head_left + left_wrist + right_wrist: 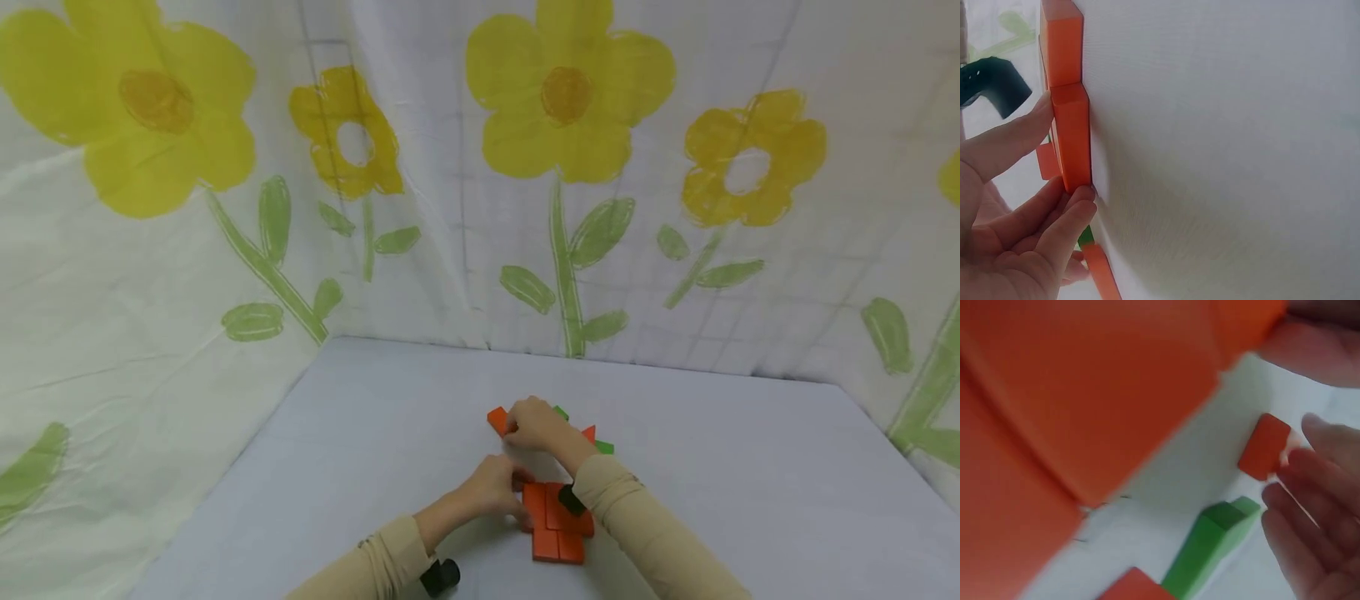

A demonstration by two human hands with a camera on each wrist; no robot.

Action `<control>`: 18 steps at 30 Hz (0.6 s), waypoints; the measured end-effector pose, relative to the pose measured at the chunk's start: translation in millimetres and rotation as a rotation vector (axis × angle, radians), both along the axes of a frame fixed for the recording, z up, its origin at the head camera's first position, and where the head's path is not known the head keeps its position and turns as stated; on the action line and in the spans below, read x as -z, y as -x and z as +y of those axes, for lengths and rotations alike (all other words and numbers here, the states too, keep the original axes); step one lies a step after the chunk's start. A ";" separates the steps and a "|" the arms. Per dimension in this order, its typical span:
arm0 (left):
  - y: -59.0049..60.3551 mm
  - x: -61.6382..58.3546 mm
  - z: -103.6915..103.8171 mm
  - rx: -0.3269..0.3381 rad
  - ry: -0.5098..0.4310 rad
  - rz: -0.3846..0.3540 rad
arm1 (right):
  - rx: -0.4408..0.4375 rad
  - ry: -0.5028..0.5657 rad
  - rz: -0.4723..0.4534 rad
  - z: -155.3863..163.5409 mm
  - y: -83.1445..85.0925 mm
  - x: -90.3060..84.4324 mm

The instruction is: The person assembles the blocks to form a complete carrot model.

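Several orange blocks (558, 546) lie flat against one another on the table. At their left edge is my left hand (491, 487). Its thumb and fingers grip the ends of an orange block (1074, 137), seen in the left wrist view. Farther up the table, my right hand (534, 423) reaches a separate orange block (497, 419). In the right wrist view its fingers are loosely bent beside that block, thumb apart, and a fingertip seems to touch it. Green blocks (604, 447) and a red pointed block (589, 433) lie partly hidden behind the right forearm.
The white table (390, 392) stretches around the blocks. A white curtain (435, 292) painted with yellow flowers encloses its back and sides. Each wrist carries a dark strapped-on device (441, 577); the right one hangs over the joined blocks.
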State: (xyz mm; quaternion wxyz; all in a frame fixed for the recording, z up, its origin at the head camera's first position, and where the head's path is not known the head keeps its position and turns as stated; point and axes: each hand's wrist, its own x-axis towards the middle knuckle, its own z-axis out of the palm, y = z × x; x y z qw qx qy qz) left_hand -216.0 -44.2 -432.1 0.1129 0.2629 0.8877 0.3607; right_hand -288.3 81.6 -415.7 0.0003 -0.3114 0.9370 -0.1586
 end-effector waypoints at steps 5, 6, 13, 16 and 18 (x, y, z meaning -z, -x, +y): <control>0.2 0.2 0.7 0.010 0.009 0.012 | 0.143 0.074 -0.006 2.8 -2.2 4.9; 0.2 0.2 1.0 0.010 0.010 0.004 | 0.164 0.077 -0.006 2.9 -2.7 5.7; -1.3 -0.7 2.4 -0.005 0.027 0.011 | 0.221 0.094 -0.001 6.9 -4.5 -2.6; -1.3 -1.8 2.0 -0.008 0.028 0.009 | 0.235 0.148 -0.010 15.1 -8.5 -13.0; -1.2 -2.2 2.1 -0.007 0.024 -0.001 | 0.236 0.207 -0.017 23.3 -14.0 -20.6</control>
